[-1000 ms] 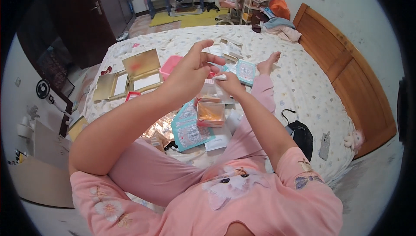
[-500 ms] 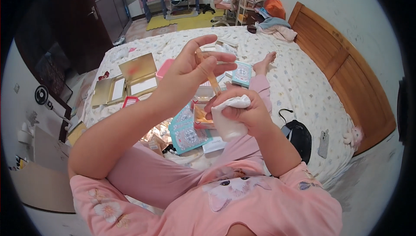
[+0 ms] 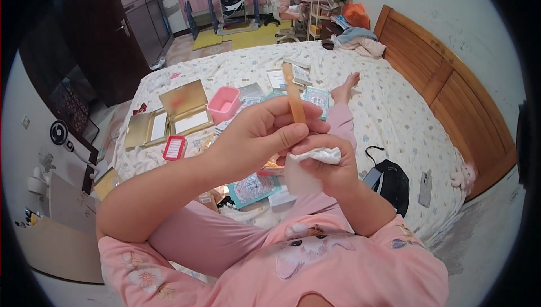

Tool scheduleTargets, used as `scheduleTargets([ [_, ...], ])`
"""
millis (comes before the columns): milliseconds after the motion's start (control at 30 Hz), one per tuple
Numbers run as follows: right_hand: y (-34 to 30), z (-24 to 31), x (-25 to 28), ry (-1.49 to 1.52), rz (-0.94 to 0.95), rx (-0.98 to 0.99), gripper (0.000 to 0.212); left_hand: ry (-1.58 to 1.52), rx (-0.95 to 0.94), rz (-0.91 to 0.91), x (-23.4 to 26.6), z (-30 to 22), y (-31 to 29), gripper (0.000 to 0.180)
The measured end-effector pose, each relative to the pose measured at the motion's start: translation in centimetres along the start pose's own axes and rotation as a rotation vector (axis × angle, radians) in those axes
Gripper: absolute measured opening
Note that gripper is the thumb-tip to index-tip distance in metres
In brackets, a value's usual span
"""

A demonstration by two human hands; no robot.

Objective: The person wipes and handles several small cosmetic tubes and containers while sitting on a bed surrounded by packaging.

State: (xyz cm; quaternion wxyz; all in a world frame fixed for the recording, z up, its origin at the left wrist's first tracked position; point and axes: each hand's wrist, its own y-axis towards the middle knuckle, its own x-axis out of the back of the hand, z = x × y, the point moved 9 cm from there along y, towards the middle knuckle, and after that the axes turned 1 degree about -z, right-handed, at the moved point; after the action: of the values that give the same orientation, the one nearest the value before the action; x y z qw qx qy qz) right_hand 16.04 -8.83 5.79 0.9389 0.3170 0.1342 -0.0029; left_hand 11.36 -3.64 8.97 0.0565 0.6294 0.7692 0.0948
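The amber tube point(image 3: 294, 97) stands nearly upright above the bed's point(image 3: 394, 121) middle, pinched between the left hand's point(image 3: 262, 132) thumb and fingers. The right hand point(image 3: 332, 169), just beside, is closed on a tissue point(image 3: 301, 176); whether it touches the tube I cannot tell. Judging by this, the step is steadying the tube near the tissue; the next move calls for a light, firm pinch. Toward the bed's left edge lie a basket point(image 3: 224, 103) and gold case point(image 3: 183, 98).

No lettering can be read: the flat turquoise rectangular packet point(image 3: 253, 190) and the smaller turquoise rectangular box point(image 3: 317, 101) bear print too fine to decipher.
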Motion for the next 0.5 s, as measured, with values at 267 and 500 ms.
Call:
scheduleTargets([
  [267, 0.0, 4.8, -3.1, -0.429, 0.345, 0.152, 0.026, 0.032, -0.060, -0.067, 1.0, -1.3, -0.3, 0.038],
  [500, -0.6, 12.2, -2.8, -1.304, -0.171, 0.884, 0.038, 0.034, 0.052, -0.047, -0.1, -0.5, -0.7, 0.036],
])
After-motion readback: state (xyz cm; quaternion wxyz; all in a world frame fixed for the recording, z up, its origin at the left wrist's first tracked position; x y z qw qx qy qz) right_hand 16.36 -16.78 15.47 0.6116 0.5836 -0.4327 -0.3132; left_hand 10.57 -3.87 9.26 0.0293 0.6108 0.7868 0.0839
